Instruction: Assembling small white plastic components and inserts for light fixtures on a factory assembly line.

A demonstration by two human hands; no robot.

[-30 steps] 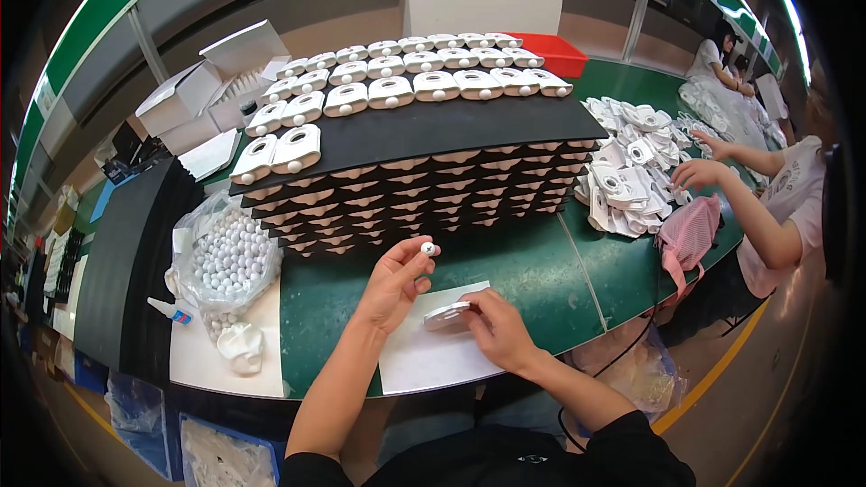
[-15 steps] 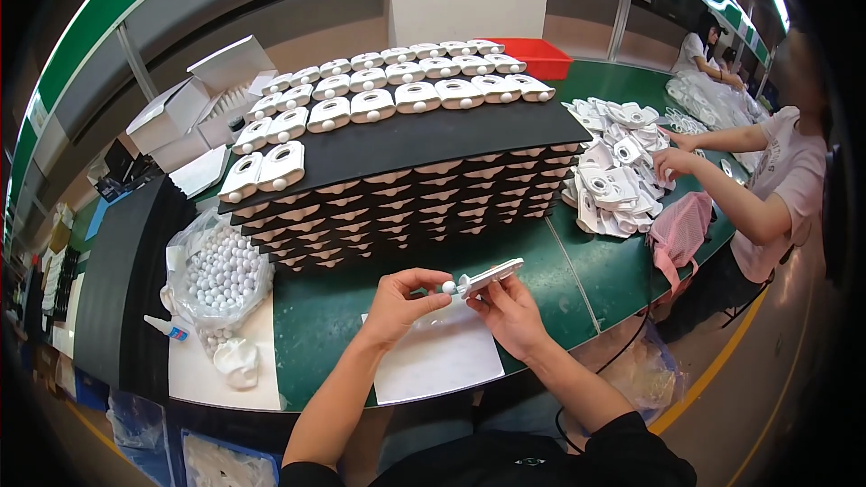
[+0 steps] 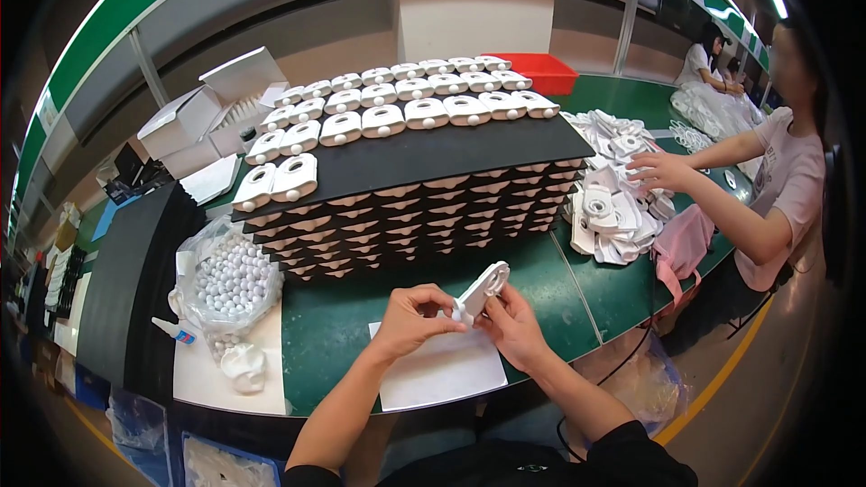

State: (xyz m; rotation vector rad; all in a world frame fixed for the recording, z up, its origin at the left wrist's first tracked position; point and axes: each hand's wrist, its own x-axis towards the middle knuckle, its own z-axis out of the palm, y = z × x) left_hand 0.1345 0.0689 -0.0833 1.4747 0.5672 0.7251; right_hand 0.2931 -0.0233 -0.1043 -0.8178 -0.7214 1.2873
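Observation:
Over the front of the green table, my right hand (image 3: 516, 329) grips a flat white plastic part (image 3: 484, 290) with a round hole, tilted with its holed end up. My left hand (image 3: 413, 320) is closed at the part's lower end, thumb and fingers at a small white ball (image 3: 459, 314) that touches the part there; the fingers partly hide it. Under both hands lies a white sheet (image 3: 442, 374). Beyond stands a stack of black boards (image 3: 406, 158), with rows of similar white parts (image 3: 382, 121) on top, each with a ball at its near end.
At left are a clear bag of white balls (image 3: 236, 280), a small glue bottle (image 3: 173, 330) and a pile of black boards (image 3: 135, 280). To the right, a co-worker's hand (image 3: 663, 171) is over a heap of white parts (image 3: 618, 212), near a pink cloth (image 3: 681, 243). A red bin (image 3: 541, 74) stands behind.
The white part has turned from nearly flat to steeply tilted. The ball in my left fingers has come against its lower end. The co-worker's hand has shifted over the heap.

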